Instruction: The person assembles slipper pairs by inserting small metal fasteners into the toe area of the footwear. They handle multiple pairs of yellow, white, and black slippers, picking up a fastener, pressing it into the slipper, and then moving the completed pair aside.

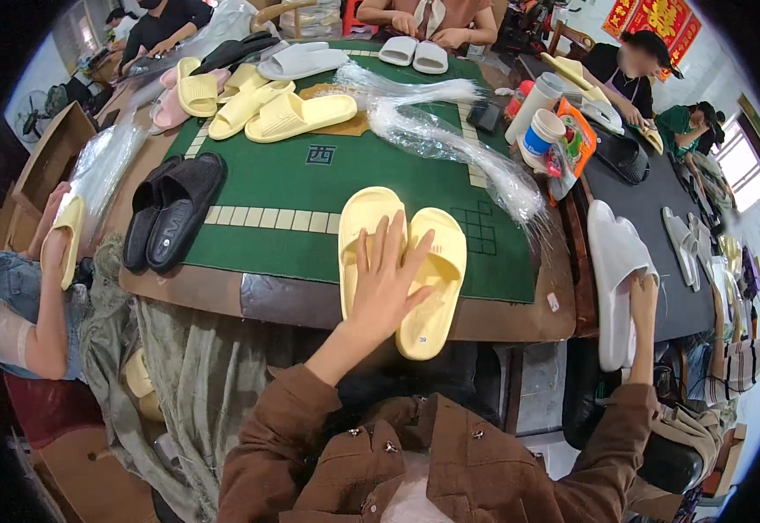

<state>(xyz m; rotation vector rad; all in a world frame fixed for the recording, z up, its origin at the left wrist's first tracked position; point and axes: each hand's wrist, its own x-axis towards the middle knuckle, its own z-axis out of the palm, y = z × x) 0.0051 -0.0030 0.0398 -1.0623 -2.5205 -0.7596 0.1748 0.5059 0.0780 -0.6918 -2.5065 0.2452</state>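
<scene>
A pair of pale yellow slippers (443,248) lies side by side at the table's near edge, toes pointing away from me. Across them rests my left hand (380,292), fingers spread and lying on the straps, not wrapped round them. Off to the right, my right hand (644,305) grips a pair of white slippers (611,270) near the strap opening; the slippers stand on edge, one against the other. Part of that hand's fingers is hidden by the slippers. A black pair of slippers (175,213) sits to the left on the table.
On the green mat (284,187) are several yellow slippers (301,116), grey-white slippers (413,54) and a bundle of clear plastic bags (450,135). Cups (541,135) and an orange packet (576,148) stand right of it. Co-workers sit around; one person's hand (53,248) at left holds a yellow slipper.
</scene>
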